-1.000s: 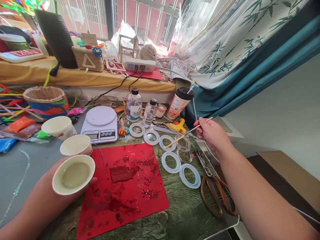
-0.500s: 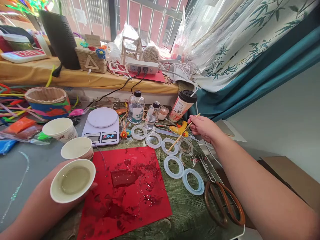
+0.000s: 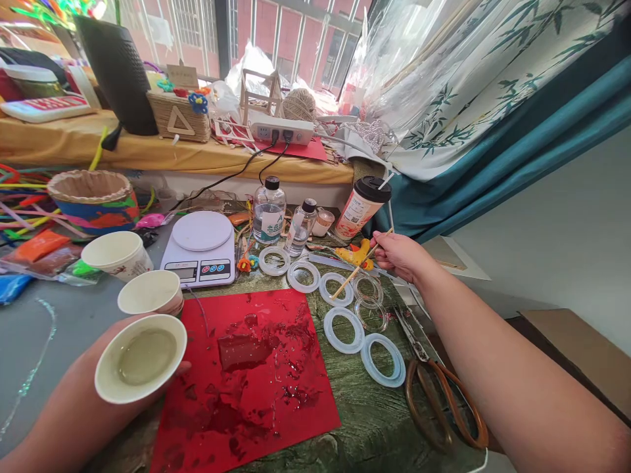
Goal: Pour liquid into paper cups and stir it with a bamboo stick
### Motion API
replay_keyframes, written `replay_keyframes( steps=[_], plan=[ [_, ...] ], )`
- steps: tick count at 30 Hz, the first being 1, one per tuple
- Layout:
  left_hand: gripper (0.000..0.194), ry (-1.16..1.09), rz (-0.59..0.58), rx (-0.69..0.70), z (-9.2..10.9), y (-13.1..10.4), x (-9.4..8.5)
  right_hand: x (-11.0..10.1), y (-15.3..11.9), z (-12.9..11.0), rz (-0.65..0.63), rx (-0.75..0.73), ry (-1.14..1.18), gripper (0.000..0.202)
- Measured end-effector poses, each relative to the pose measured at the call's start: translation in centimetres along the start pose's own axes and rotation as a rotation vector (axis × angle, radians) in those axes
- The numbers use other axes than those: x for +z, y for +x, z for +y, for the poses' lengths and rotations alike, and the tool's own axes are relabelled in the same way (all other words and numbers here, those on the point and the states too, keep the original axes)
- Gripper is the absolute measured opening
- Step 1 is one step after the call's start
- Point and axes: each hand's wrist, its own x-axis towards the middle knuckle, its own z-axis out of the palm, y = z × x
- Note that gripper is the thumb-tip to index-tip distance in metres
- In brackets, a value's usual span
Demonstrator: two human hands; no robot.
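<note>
A paper cup (image 3: 140, 392) with clear, slightly yellowish liquid is held by my left hand (image 3: 81, 381) above the left edge of a wet-spotted red sheet (image 3: 300, 328). My right hand (image 3: 398, 255) pinches a thin wooden stick (image 3: 359, 268), whose lower tip points down at a ring-shaped silicone mould (image 3: 323, 289). Whether the tip touches the mould I cannot tell. Several more ring moulds lie around it, among them a bluish one (image 3: 400, 373) and a white one (image 3: 276, 269). Two clear rings (image 3: 380, 318) sit just right of the stick.
Behind the moulds stand two capped bottles (image 3: 269, 213) and a lidded drink cup (image 3: 362, 209). A white kitchen scale (image 3: 200, 253) and two paper cups (image 3: 148, 292) are at the left. Large scissors (image 3: 428, 401) lie at the right table edge, near a yellow glue gun (image 3: 353, 255).
The view has shifted very slightly. Both hands keep their hold on the cup and the stick, with hardly any movement.
</note>
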Motion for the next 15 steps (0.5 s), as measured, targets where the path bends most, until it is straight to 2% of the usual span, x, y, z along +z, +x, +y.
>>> replay_keyframes(
  steps=[4, 9, 15],
  plan=[
    [0.07, -0.015, 0.004, -0.022, -0.29, -0.02, 0.07, 0.34, 0.41, -0.19, 0.012, 0.097, 0.024, 0.041],
    [0.072, -0.034, -0.001, -0.037, -0.69, -0.19, 0.17, 0.79, 0.5, -0.28, 0.038, 0.119, 0.041, 0.043],
    [0.075, -0.037, -0.026, -0.082, -0.2, 0.07, 0.07, 1.01, 0.52, -0.34, 0.06, 0.152, 0.036, 0.042]
  ],
)
